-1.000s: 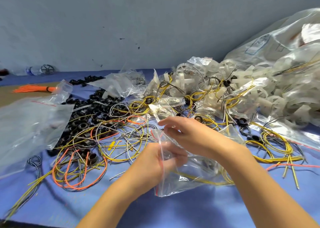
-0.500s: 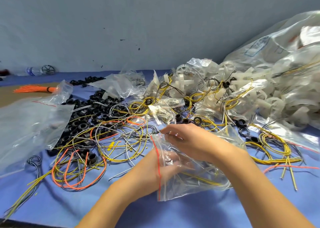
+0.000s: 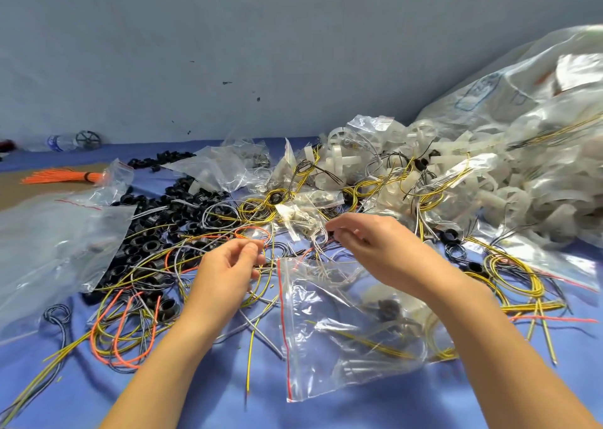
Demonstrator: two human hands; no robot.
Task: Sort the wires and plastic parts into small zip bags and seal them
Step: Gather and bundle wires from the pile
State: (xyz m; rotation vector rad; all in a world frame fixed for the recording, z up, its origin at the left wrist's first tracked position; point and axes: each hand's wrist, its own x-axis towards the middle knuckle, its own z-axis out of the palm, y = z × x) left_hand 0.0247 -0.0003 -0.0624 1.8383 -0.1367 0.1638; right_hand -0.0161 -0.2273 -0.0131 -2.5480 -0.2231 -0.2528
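Wires [image 3: 509,272] litter blue cloth [image 3: 375,412] (grey wall [image 3: 261,37] behind).

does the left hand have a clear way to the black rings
Probably yes: the left hand sits just right of the black rings, and only loose wires lie across them, nothing solid between.

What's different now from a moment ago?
Both hands let go of the zip bag, which now lies on the blue cloth. The left hand and right hand moved forward to the wire tangle. The black rings and white parts stayed put.
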